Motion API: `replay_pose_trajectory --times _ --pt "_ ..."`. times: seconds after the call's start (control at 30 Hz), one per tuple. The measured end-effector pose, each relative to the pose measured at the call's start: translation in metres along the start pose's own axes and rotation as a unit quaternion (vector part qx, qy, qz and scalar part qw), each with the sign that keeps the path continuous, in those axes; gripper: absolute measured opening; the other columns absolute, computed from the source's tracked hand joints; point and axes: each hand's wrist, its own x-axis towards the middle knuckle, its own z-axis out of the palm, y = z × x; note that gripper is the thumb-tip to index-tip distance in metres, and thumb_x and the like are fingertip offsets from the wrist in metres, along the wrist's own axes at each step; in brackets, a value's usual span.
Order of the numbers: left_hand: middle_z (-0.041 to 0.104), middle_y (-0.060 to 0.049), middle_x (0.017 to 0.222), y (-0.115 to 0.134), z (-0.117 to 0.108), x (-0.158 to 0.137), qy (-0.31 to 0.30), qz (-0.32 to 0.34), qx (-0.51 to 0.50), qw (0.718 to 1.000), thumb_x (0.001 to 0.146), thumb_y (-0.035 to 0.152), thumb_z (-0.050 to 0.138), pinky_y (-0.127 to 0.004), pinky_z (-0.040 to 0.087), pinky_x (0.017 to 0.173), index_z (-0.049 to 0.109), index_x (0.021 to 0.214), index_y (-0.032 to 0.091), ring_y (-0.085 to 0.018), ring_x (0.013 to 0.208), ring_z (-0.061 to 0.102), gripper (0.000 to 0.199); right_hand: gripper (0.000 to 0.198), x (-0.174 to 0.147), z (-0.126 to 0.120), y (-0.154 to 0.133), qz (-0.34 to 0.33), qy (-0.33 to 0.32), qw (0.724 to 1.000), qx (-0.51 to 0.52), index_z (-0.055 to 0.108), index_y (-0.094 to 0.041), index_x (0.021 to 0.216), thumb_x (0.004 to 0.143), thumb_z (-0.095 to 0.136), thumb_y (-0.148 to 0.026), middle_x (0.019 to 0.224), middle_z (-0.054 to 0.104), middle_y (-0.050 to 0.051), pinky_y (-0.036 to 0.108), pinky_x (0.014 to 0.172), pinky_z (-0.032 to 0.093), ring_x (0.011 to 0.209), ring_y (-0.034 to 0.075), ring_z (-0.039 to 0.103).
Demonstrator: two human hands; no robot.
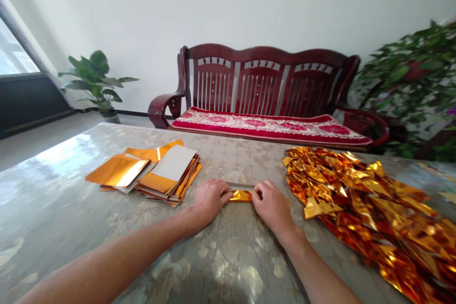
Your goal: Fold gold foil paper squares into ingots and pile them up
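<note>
Between my two hands, a small folded strip of gold foil paper [241, 195] lies low over the table, its shiny side up. My left hand [211, 198] pinches its left end, fingers closed. At the opposite end, my right hand [270, 205] is curled with thumb and finger pressed on the foil. The fingers cover both ends of the strip. To the left of my left hand sits a loose stack of gold foil sheets [156, 183], some showing a pale back. A big heap of folded gold foil pieces [356, 194] spreads to the right of my right hand.
The table [228, 256] has a glossy, patterned cover. Behind it stands a dark red wooden bench [261, 83] with a red floral cushion [263, 124]. Potted plants stand at the left [98, 78] and right [420, 76]. Clear plastic [427, 174] lies at the table's right edge.
</note>
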Motion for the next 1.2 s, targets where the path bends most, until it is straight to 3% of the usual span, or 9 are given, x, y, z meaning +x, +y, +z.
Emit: replay_pose_trajectory --times 0.23,0.4,0.8,1.2 --pt "0.073 0.0 0.08 0.0036 -0.0028 0.0056 0.015 -0.069 -0.007 0.997 0.085 0.038 0.066 -0.026 0.034 0.066 0.072 0.074 0.022 -0.016 0.077 0.063 0.02 0.015 -0.0009 0.0001 0.0007 -0.001 -0.004 1.0 -0.014 0.06 -0.021 0.072 0.087 0.056 -0.02 0.083 0.062 0.001 0.026 0.063 0.028 0.077 0.014 0.055" --pt "0.072 0.0 0.078 0.0046 0.0011 0.0049 0.042 -0.076 -0.011 0.996 0.085 0.036 0.065 -0.026 0.033 0.066 0.071 0.072 0.022 -0.015 0.075 0.062 0.02 0.016 -0.0003 0.0013 0.0016 0.004 -0.003 1.0 -0.02 0.06 -0.021 0.072 0.088 0.056 -0.02 0.083 0.061 0.001 0.026 0.063 0.028 0.075 0.013 0.055" --pt "0.071 0.0 0.076 0.004 0.0014 0.0086 0.034 -0.109 0.008 0.993 0.082 0.039 0.067 -0.027 0.032 0.065 0.07 0.069 0.022 -0.016 0.073 0.062 0.022 0.017 0.0005 0.0027 0.0025 0.003 -0.002 1.0 -0.021 0.057 -0.021 0.071 0.088 0.055 -0.021 0.083 0.06 0.0 0.027 0.063 0.03 0.074 0.014 0.055" --pt "0.07 -0.001 0.085 0.006 0.0005 0.0073 0.018 -0.104 0.034 0.994 0.086 0.038 0.063 -0.03 0.035 0.075 0.068 0.074 0.022 -0.019 0.083 0.063 0.021 0.016 -0.0003 0.0025 0.002 -0.004 -0.001 1.0 -0.022 0.056 -0.021 0.071 0.087 0.054 -0.017 0.082 0.059 0.001 0.027 0.064 0.03 0.076 0.014 0.055"
